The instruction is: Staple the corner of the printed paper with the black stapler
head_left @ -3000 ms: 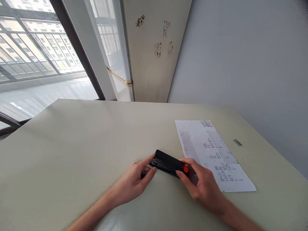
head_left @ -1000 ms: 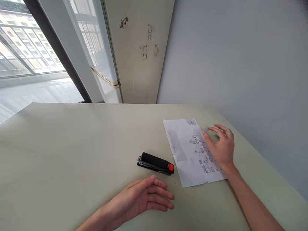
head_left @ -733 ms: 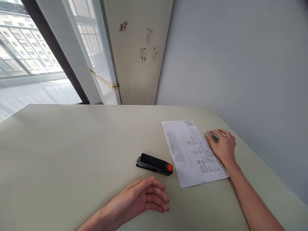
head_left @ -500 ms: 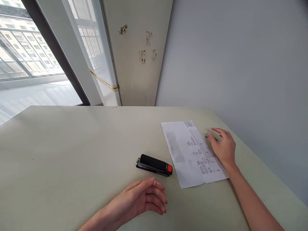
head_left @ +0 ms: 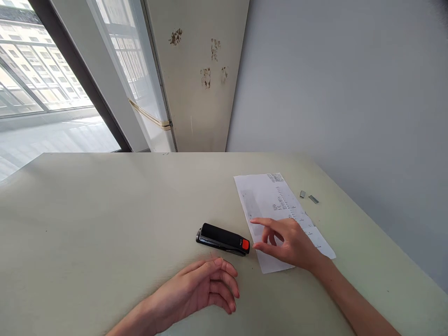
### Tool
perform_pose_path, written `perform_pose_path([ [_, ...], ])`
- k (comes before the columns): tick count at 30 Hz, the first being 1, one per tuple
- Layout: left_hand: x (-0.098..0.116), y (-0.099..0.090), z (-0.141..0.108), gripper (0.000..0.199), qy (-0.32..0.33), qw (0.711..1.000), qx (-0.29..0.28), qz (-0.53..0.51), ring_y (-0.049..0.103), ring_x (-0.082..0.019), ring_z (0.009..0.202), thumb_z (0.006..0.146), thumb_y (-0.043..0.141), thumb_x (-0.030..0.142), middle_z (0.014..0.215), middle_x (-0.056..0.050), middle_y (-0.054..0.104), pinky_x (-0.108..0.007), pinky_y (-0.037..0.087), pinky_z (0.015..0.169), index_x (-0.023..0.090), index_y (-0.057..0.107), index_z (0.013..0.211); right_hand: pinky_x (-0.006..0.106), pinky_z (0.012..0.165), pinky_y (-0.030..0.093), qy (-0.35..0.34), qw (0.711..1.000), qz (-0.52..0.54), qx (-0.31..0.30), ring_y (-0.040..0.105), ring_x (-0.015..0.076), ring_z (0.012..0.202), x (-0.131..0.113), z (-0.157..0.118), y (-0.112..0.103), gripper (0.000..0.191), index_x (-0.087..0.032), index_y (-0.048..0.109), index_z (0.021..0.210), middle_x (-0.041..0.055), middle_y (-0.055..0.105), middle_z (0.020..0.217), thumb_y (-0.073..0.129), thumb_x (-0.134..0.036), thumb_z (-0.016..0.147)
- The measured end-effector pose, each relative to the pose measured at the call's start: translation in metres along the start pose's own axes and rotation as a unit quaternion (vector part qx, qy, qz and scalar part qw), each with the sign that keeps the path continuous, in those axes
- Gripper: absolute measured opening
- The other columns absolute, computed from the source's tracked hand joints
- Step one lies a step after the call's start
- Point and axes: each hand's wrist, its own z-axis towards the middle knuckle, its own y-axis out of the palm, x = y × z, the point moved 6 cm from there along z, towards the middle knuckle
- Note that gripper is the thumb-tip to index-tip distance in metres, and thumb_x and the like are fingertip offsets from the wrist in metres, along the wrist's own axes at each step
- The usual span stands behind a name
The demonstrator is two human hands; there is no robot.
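Note:
A black stapler (head_left: 222,239) with a red patch at its right end lies on the pale table (head_left: 105,224). My left hand (head_left: 206,287) rests on its side just in front of the stapler, fingers loosely curved and apart, with nothing in it. Over the printed paper sheets (head_left: 261,200) hovers my right hand (head_left: 285,240). Its thumb and forefinger are parted, close to the stapler's red end, and nothing is between them. Part of the print is hidden under this hand. Two small strips of staples (head_left: 313,199) lie to the right of the sheets.
A grey-blue wall (head_left: 332,84) runs along the table's right side. Beyond the far edge stands a fridge (head_left: 196,107) with rusty marks and a pale handle. A dark-framed window (head_left: 45,79) is at the far left.
My right hand has moved left, from beside the staple strips to above the paper near the stapler, uncovering both strips. My left hand and the stapler have hardly moved.

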Motion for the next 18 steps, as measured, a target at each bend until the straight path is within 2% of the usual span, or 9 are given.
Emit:
perform_pose_path([
  [3, 0.002, 0.0, -0.003, 0.039, 0.001, 0.999, 0.005, 0.042, 0.071, -0.02, 0.084, 0.102, 0.062, 0.05, 0.101, -0.013, 0.072, -0.033, 0.055, 0.08, 0.014, 0.072, 0.107, 0.024, 0.059, 0.051, -0.032, 0.999, -0.016, -0.002, 0.056, 0.0096, 0.051, -0.007, -0.001, 0.008, 0.04, -0.024, 0.068, 0.13, -0.0046, 0.07, 0.067, 0.069, -0.05, 0.099],
  [6, 0.017, -0.009, -0.01, 0.036, 0.115, 0.987, 0.055, 0.099, 0.053, -0.009, 0.052, 0.097, 0.067, 0.053, 0.079, -0.002, 0.064, -0.022, 0.037, 0.049, 0.017, 0.066, 0.092, 0.024, 0.058, 0.05, -0.049, 0.999, -0.019, -0.003, 0.056, 0.0092, 0.051, -0.013, -0.001, 0.013, 0.035, -0.023, 0.069, 0.129, -0.0043, 0.07, 0.069, 0.065, -0.045, 0.103],
  [8, 0.032, -0.019, -0.02, 0.043, 0.217, 0.953, 0.142, 0.159, 0.036, -0.006, 0.044, 0.1, 0.061, 0.056, 0.063, 0.004, 0.05, -0.023, 0.026, 0.045, 0.019, 0.057, 0.078, 0.023, 0.058, 0.05, -0.057, 0.998, -0.02, 0.001, 0.056, 0.0089, 0.052, -0.015, -0.001, 0.014, 0.032, -0.022, 0.068, 0.129, -0.0037, 0.07, 0.07, 0.063, -0.043, 0.104],
  [10, 0.046, -0.028, -0.034, 0.05, 0.293, 0.885, 0.258, 0.254, 0.038, -0.01, 0.051, 0.106, 0.049, 0.055, 0.061, 0.003, 0.044, -0.025, 0.032, 0.051, 0.019, 0.052, 0.072, 0.023, 0.058, 0.05, -0.069, 0.997, -0.024, 0.008, 0.058, 0.0088, 0.053, -0.018, -0.001, 0.015, 0.03, -0.021, 0.068, 0.128, -0.0035, 0.071, 0.071, 0.064, -0.04, 0.104],
  [12, 0.058, -0.029, -0.044, 0.044, 0.344, 0.796, 0.348, 0.357, 0.048, -0.015, 0.067, 0.108, 0.044, 0.05, 0.07, 0.0, 0.05, -0.028, 0.043, 0.066, 0.021, 0.055, 0.076, 0.024, 0.059, 0.05, -0.081, 0.996, -0.031, 0.018, 0.059, 0.0086, 0.053, -0.02, -0.001, 0.014, 0.027, -0.02, 0.069, 0.126, -0.004, 0.071, 0.071, 0.065, -0.036, 0.104],
  [14, 0.063, -0.027, -0.047, 0.027, 0.363, 0.729, 0.386, 0.433, 0.056, -0.02, 0.087, 0.105, 0.052, 0.046, 0.094, -0.005, 0.062, -0.031, 0.048, 0.077, 0.023, 0.061, 0.094, 0.024, 0.06, 0.05, -0.09, 0.995, -0.032, 0.026, 0.059, 0.0085, 0.053, -0.022, -0.001, 0.013, 0.025, -0.02, 0.069, 0.125, -0.0045, 0.07, 0.07, 0.065, -0.034, 0.104],
  [15, 0.064, -0.028, -0.045, 0.021, 0.356, 0.713, 0.391, 0.46, 0.058, -0.024, 0.099, 0.101, 0.058, 0.045, 0.111, -0.008, 0.065, -0.032, 0.05, 0.077, 0.025, 0.062, 0.108, 0.024, 0.06, 0.05, -0.091, 0.995, -0.032, 0.027, 0.06, 0.0087, 0.053, -0.023, 0.0, 0.013, 0.024, -0.02, 0.07, 0.124, -0.0043, 0.071, 0.07, 0.065, -0.033, 0.104],
  [16, 0.063, -0.03, -0.041, 0.03, 0.337, 0.712, 0.389, 0.478, 0.058, -0.027, 0.11, 0.096, 0.066, 0.044, 0.129, -0.01, 0.063, -0.032, 0.051, 0.074, 0.028, 0.06, 0.121, 0.024, 0.061, 0.05, -0.091, 0.995, -0.033, 0.025, 0.061, 0.0091, 0.054, -0.024, 0.0, 0.013, 0.023, -0.02, 0.07, 0.124, -0.0036, 0.072, 0.072, 0.063, -0.033, 0.105],
  [18, 0.06, -0.037, -0.032, 0.058, 0.293, 0.735, 0.364, 0.49, 0.055, -0.032, 0.128, 0.087, 0.077, 0.043, 0.148, -0.01, 0.055, -0.032, 0.053, 0.072, 0.034, 0.053, 0.139, 0.025, 0.06, 0.049, -0.088, 0.995, -0.045, 0.013, 0.061, 0.0105, 0.056, -0.026, 0.001, 0.015, 0.024, -0.021, 0.071, 0.124, -0.0015, 0.073, 0.074, 0.059, -0.031, 0.107],
])
